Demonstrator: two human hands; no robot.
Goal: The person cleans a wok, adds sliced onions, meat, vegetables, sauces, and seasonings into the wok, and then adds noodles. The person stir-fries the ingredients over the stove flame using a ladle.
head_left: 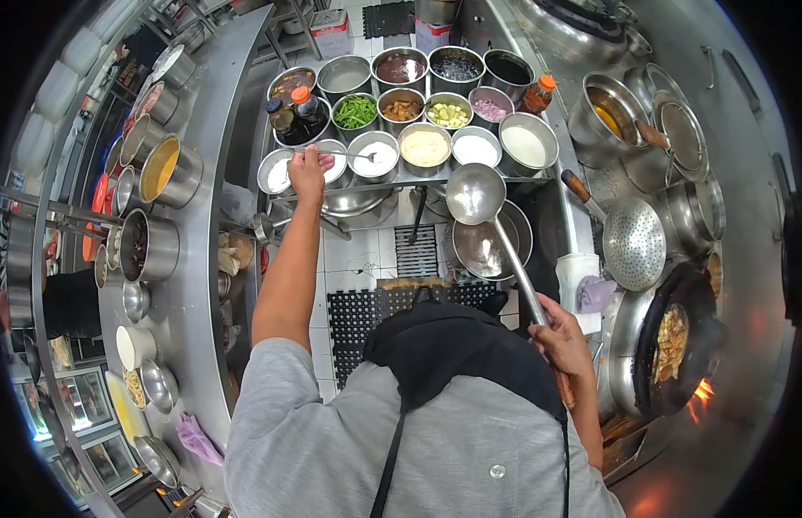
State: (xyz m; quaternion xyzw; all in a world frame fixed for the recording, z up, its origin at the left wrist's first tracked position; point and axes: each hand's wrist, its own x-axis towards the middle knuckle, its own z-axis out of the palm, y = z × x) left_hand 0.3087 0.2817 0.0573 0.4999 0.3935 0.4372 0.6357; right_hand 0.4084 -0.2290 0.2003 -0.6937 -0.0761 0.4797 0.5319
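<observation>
My left hand [309,168] is closed on the handle of a small metal spoon [345,154], held out over the front row of containers. The spoon's tip is at a metal container of white powder [375,161]. Lower right, my right hand [561,338] grips the long handle of a ladle [475,193]. The ladle's bowl hangs near the rack's front edge, above a metal pot [515,246], and looks bare inside. A container of pale yellow paste or powder [423,147] stands just right of the spoon.
A lit wok [675,341] with food in it is at the right, flames beside it. A perforated skimmer [634,243] lies above it. Sauce bottles [306,110] stand in the rack's left part. Along the left counter [198,285] are several pots and bowls.
</observation>
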